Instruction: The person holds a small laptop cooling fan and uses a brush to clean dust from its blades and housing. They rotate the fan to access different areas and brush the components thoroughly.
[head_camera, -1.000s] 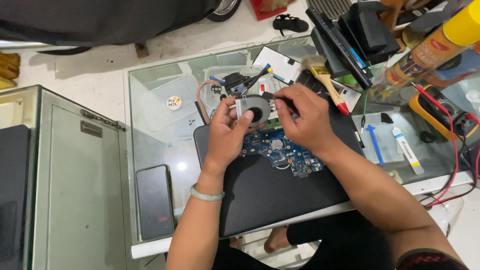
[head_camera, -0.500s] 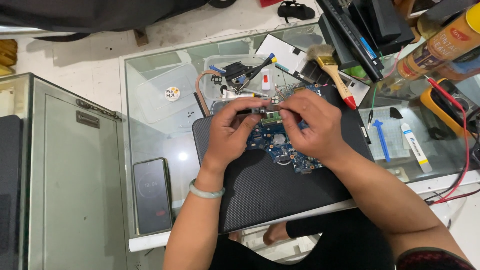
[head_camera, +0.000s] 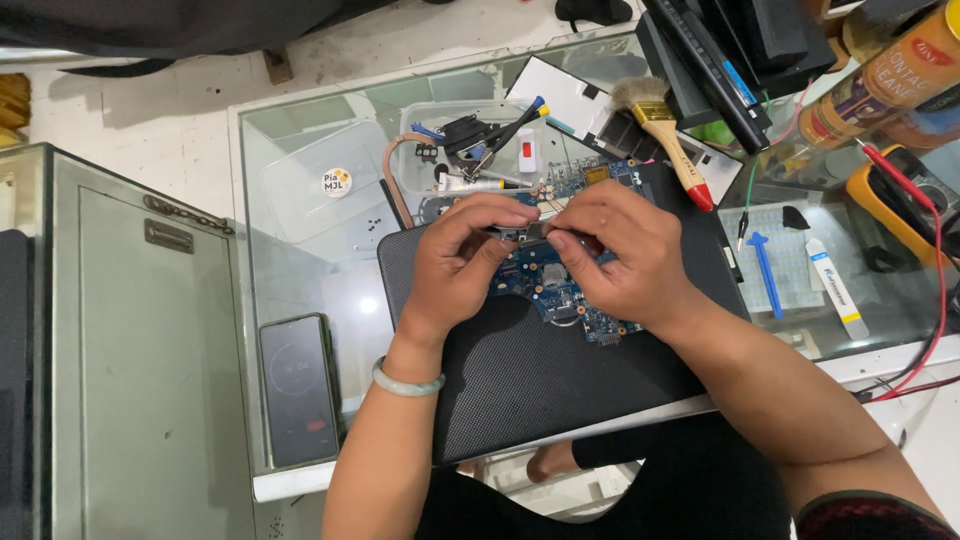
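Circuit board (head_camera: 560, 285) under my hands: blue, with small silver and gold spots. Mat (head_camera: 540, 370) beneath it: black, fine woven texture. Bracelet (head_camera: 405, 382) on my left wrist: pale green. Brush (head_camera: 668, 135): tan bristles, wooden handle, red tip. Phone (head_camera: 297, 388): black. Plastic tool (head_camera: 765, 275): blue. Desk (head_camera: 300, 250): greenish glass.

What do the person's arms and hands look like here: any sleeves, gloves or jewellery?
Both hands are bare, with no gloves. The left hand has a pale green bangle around its wrist, and that forearm shows no sleeve. The right hand has no rings that I can see; a dark sleeve edge with a reddish band shows near the elbow.
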